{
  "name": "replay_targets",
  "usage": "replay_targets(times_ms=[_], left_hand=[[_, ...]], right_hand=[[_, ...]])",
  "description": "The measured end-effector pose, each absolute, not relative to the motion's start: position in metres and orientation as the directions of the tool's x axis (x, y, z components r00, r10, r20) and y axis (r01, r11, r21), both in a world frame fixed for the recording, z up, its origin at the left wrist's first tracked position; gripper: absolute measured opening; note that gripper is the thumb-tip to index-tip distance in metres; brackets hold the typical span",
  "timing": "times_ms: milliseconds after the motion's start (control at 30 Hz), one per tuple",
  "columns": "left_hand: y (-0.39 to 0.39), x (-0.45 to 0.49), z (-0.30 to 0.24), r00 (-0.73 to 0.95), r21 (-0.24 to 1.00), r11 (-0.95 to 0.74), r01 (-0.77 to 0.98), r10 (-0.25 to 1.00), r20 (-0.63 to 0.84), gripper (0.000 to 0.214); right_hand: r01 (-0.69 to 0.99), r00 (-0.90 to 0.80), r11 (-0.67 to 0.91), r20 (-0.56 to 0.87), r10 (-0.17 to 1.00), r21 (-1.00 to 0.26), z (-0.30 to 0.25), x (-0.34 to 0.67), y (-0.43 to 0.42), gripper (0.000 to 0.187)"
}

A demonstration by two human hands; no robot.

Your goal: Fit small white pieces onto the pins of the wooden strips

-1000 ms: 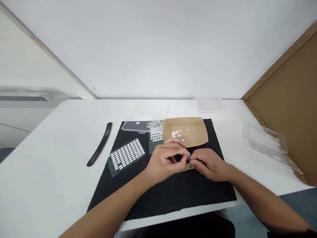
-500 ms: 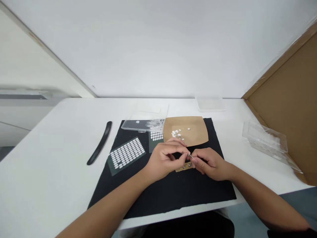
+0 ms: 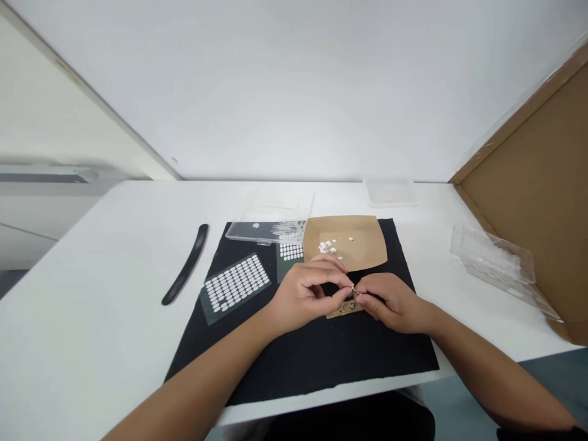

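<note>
My left hand (image 3: 307, 295) and my right hand (image 3: 389, 301) meet fingertip to fingertip over the middle of a black mat (image 3: 316, 349). Both are pinched closed around a tiny shiny thing between them, too small to name. Just under the fingertips lies a small tan card (image 3: 343, 309) with metal studs on it. Behind the hands sits a brown paper tray (image 3: 362, 240) holding several small white pieces (image 3: 327, 247).
A dark sheet of white oval stickers (image 3: 235, 286) and a smaller one (image 3: 290, 252) lie left on the mat. A clear box (image 3: 264, 231) sits behind them. A black curved tool (image 3: 186, 264) lies on the white table. Clear plastic trays (image 3: 493, 260) and brown board (image 3: 542, 184) stand right.
The hands stay pinched together at nearly the same spot; more of the tan card shows beneath them than a second ago.
</note>
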State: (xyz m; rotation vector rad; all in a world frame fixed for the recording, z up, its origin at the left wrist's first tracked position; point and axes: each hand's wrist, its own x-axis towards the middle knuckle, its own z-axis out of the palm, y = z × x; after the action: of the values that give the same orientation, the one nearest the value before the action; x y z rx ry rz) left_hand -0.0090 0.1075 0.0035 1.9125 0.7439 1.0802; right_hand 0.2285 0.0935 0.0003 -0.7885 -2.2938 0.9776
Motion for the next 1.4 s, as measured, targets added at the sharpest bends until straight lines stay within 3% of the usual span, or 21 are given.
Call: replay_targets(times_ms=[233,500,667,833,1000,1100,1233,1400], left_hand=[[0.113,-0.009,0.000,0.476,0.717,-0.694,0.062,0.652,0.590,0.006],[0.113,-0.009,0.001,0.592,0.839,-0.540,-0.067,0.656,0.469,0.006],[0.111,-0.008,-0.003,0.579,0.849,-0.526,-0.043,0.680,0.450,0.006],[0.110,-0.006,-0.001,0.528,0.777,-0.627,-0.062,0.640,0.559,0.013],[0.110,-0.003,0.004,0.477,0.764,-0.641,-0.065,0.653,0.589,0.011],[0.109,-0.005,0.004,0.453,0.800,-0.596,-0.070,0.696,0.557,0.005],[0.105,-0.008,0.002,0.496,0.853,-0.500,-0.147,0.709,0.501,0.009],[0.102,-0.008,0.002,0.525,0.895,-0.407,-0.183,0.729,0.439,0.017]], right_hand=[[0.377,-0.705,0.793,0.406,0.581,-0.479,-0.007,0.228,0.094,0.035],[0.405,-0.724,0.874,0.489,0.486,-0.270,-0.001,0.226,0.094,0.033],[0.354,-0.722,0.834,0.443,0.531,-0.423,-0.002,0.227,0.092,0.031],[0.245,-0.728,0.731,0.377,0.573,-0.637,0.000,0.224,0.088,0.038],[0.239,-0.684,0.709,0.403,0.607,-0.663,0.002,0.222,0.085,0.034],[0.326,-0.658,0.784,0.468,0.589,-0.529,0.001,0.223,0.086,0.030],[0.426,-0.675,0.879,0.573,0.465,-0.212,0.002,0.226,0.088,0.021],[0.515,-0.713,0.857,0.553,0.431,-0.004,0.006,0.230,0.087,0.019]])
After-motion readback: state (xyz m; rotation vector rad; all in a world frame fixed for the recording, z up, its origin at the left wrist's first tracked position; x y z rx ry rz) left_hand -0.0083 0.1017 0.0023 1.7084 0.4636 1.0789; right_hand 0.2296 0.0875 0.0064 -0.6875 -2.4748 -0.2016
